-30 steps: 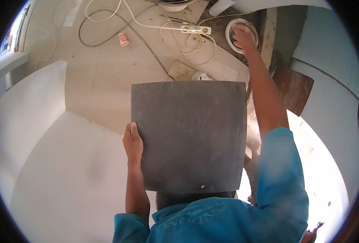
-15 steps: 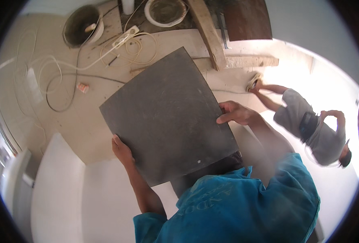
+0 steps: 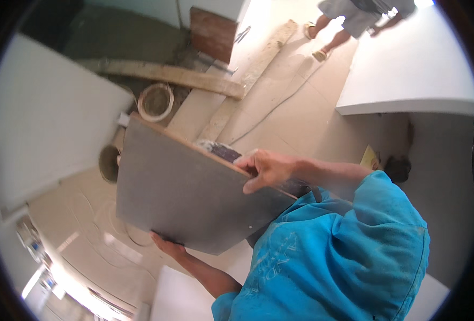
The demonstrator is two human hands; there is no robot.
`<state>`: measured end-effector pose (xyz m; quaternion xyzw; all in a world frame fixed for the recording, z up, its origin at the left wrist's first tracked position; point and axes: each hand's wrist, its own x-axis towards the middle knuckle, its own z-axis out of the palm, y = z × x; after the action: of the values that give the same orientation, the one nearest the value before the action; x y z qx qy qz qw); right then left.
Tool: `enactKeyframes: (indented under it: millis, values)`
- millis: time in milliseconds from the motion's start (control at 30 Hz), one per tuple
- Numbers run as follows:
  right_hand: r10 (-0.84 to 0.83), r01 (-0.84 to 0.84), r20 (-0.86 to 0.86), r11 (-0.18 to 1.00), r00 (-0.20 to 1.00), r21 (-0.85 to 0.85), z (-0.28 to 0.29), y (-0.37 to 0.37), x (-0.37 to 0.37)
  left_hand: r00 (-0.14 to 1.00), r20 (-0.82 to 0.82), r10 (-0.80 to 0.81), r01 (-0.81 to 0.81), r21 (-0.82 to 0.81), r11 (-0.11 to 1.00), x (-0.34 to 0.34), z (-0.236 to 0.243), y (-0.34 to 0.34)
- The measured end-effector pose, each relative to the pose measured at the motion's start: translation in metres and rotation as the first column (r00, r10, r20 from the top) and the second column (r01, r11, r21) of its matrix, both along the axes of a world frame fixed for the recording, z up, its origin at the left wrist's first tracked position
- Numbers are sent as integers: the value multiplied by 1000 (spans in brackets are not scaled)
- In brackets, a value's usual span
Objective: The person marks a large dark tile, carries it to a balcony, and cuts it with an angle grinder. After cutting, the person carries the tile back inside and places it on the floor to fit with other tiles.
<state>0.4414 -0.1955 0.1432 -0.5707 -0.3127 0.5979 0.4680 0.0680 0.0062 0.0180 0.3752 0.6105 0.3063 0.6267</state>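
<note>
Between my two hands is a large square dark grey tile (image 3: pixel 188 187), tilted so that its reddish-brown edge shows along the top. My right hand (image 3: pixel 266 168) grips the upper edge, thumb on the grey face and fingers over the far side. Under the lower edge, my left hand (image 3: pixel 168 246) supports the tile, its fingers partly hidden behind it. Just beyond the upper edge, close to my right hand, a dark object with a whitish end (image 3: pixel 221 150) is partly covered by the tile.
Ahead lie two wooden planks (image 3: pixel 178 75) (image 3: pixel 253 80), a round pale tub (image 3: pixel 156 101) and a bucket (image 3: pixel 109 163). A reddish-brown panel (image 3: pixel 213 35) stands behind. A cable (image 3: pixel 279 101) crosses the tiled floor toward another person (image 3: pixel 338 32). White counter (image 3: pixel 408 101) at right.
My view has swung to the right. The tile has tipped, its edge now showing, with both hands still on it. The other person now appears at the top, partly cut off.
</note>
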Motion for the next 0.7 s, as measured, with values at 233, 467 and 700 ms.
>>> enactKeyframes:
  millis: [233,467,700]
  values:
    - [-20,-53,426,986,905,159,56,-100,26,919,378,-110,146,-68,987,107,-14,-46]
    - [-255,174,538,965,804,198,97,-218,128,750,513,-417,359,214,908,296,-24,-83]
    - [-415,337,664,907,621,252,116,-354,278,584,642,-498,443,262,857,563,-36,-185]
